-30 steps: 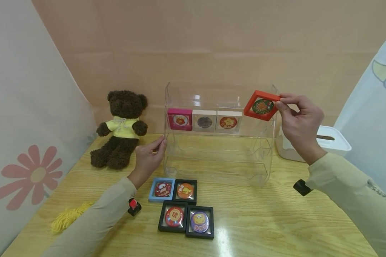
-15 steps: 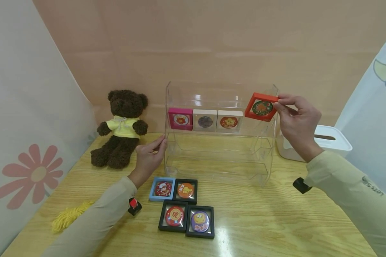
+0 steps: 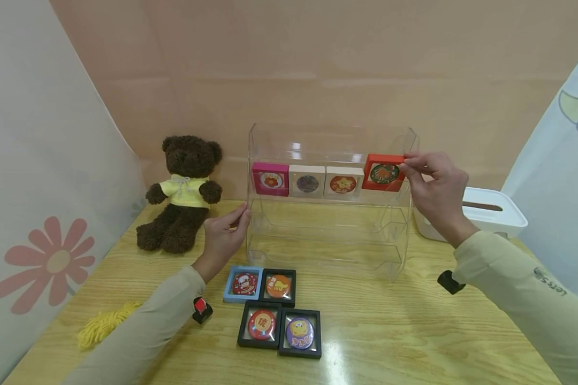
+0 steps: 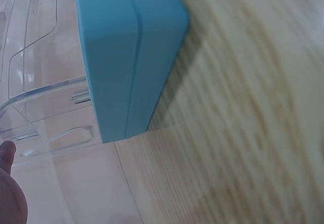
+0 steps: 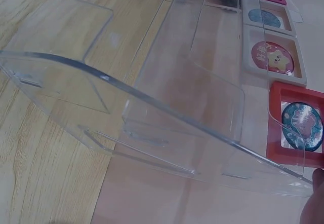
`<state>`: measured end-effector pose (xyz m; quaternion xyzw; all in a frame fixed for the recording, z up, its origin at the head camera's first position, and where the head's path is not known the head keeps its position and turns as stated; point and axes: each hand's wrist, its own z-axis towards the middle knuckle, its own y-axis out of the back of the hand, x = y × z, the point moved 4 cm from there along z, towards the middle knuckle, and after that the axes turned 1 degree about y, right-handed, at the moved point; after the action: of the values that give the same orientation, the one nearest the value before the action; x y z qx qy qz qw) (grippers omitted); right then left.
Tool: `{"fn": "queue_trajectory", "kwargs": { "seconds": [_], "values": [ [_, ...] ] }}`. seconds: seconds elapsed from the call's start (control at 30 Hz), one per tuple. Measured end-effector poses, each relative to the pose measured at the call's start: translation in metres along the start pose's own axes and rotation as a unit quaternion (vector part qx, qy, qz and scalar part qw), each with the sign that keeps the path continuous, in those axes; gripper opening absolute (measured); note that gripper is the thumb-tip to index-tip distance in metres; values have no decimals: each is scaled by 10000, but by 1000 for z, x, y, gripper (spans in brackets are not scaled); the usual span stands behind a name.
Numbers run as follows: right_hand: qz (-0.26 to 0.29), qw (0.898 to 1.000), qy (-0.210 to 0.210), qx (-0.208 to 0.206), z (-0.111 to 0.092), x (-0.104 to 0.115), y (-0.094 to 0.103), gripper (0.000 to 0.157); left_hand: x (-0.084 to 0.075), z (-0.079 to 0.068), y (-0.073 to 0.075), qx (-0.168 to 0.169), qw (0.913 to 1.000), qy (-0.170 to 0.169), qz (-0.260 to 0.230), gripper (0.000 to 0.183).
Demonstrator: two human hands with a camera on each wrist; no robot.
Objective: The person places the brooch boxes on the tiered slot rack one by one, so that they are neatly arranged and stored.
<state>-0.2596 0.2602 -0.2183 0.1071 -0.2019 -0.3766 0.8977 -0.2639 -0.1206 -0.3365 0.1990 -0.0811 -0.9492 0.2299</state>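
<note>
A clear tiered display rack (image 3: 327, 235) stands mid-table. On its top tier, from the left, sit a magenta framed badge (image 3: 271, 179), a white one with a dull round badge (image 3: 307, 182) and a white one with a star badge (image 3: 343, 184). At the row's right end, my right hand (image 3: 438, 187) pinches a red framed badge (image 3: 384, 173) by its upper right corner. It is level, a little higher than its neighbours. My left hand (image 3: 223, 238) pinches the rack's left side edge. In the left wrist view, the blue frame (image 4: 121, 57) covers much of the rack.
Before the rack lie a light-blue framed badge (image 3: 243, 284) and three black-framed ones, including a purple one (image 3: 300, 333). A brown teddy bear (image 3: 183, 198) sits left, with yellow yarn (image 3: 107, 324) nearer. A white tissue box (image 3: 496, 211) stands behind my right hand.
My right hand has moved left and down, bringing the tilted red framed badge level at the end of the top-tier row. My left hand has stayed on the rack's edge.
</note>
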Motion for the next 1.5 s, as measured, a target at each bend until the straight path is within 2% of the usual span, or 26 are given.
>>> {"fn": "queue_trajectory", "kwargs": {
  "seconds": [0.1, 0.2, 0.43, 0.57, 0.7, 0.93, 1.2, 1.5],
  "values": [
    [1, 10000, -12, 29, 0, 1, 0, 19, -1, 0, 0, -12, 10000, 38, -36, 21],
    [8, 10000, -1, 49, 0, 1, 0, 15, -1, 0, 0, -17, 10000, 73, -48, 21],
    [-316, 9974, 564, 308, -4, 1, -2, 13, -1, 0, 0, -32, 10000, 66, -55, 21],
    [-462, 9960, 686, 337, -4, 2, -3, 7, -1, 0, 0, -14, 10000, 24, -51, 21],
    [-618, 9943, 794, 361, -4, 6, -4, 12, -3, 1, 1, -54, 9999, -116, -40, 24],
    [-898, 9874, 1004, 833, -2, 13, -3, 11, -4, 0, 1, -45, 9999, -120, -57, 24],
    [-1202, 9763, 970, 1515, 1, 20, -7, 11, -1, -2, 1, -43, 9999, -94, 18, 23],
    [-1432, 9698, 912, 1752, -2, 22, -6, 11, -3, 0, 0, -63, 9999, -117, -73, 24]
  ]
}}
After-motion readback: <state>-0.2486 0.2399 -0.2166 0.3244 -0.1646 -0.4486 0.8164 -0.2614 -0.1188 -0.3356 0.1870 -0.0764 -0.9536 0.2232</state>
